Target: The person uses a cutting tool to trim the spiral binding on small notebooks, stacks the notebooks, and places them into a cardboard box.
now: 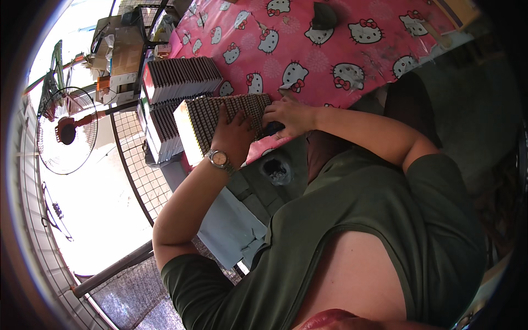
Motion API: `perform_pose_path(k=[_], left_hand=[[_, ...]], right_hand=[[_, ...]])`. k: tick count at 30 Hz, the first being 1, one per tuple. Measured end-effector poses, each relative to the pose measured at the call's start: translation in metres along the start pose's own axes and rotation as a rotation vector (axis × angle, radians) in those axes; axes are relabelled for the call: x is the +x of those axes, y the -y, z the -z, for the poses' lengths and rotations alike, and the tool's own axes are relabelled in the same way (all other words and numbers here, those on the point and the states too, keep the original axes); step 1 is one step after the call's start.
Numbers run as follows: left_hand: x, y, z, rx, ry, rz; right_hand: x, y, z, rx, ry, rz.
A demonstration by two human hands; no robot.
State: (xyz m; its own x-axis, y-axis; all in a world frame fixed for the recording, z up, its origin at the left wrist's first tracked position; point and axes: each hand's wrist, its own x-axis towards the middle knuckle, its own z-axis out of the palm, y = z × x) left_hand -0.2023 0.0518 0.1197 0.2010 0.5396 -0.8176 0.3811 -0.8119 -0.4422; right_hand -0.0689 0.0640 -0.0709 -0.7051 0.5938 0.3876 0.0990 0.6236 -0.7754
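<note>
A long row of ring-bound booklets (201, 108) stands packed together at the near left edge of the table, dark bindings upward and white sides showing. My left hand (234, 135), with a watch at its wrist, rests across the bindings with its fingers spread. At the right end of the row is my right hand (294, 116), its fingers bent inward against the last bindings. Beneath that palm shows a small dark thing (273, 128), too covered to name. More packed booklets (179, 77) stand in stacks just beyond, to the left.
A pink cat-patterned cloth (324, 66) covers the table, with a dark scrap (324, 16) near its far side. Below the table's near edge is a bag-lined bin (276, 169). A standing fan (67, 131) and cardboard boxes (125, 52) are at the left.
</note>
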Motion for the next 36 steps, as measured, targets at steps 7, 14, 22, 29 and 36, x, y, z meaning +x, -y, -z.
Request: perform_pose_path(k=[7, 14, 22, 29, 36], left_hand=[[0.003, -0.002, 0.000, -0.037, -0.013, 0.013], [0.011, -0.008, -0.022, -0.038, -0.133, -0.002], [0.010, -0.005, -0.015, -0.007, -0.075, -0.016], [0.016, -0.011, -0.013, -0.007, -0.059, -0.009], [0.025, -0.012, -0.028, 0.030, -0.104, -0.030]], right_hand=[[0.003, -0.005, -0.005, 0.353, 0.160, -0.190], [-0.001, -0.004, 0.000, 0.253, 0.096, -0.143], [-0.003, -0.008, -0.007, 0.089, 0.022, -0.031], [0.009, -0.004, -0.001, 0.468, 0.339, -0.389], [-0.002, -0.013, -0.010, 0.121, 0.049, -0.052]])
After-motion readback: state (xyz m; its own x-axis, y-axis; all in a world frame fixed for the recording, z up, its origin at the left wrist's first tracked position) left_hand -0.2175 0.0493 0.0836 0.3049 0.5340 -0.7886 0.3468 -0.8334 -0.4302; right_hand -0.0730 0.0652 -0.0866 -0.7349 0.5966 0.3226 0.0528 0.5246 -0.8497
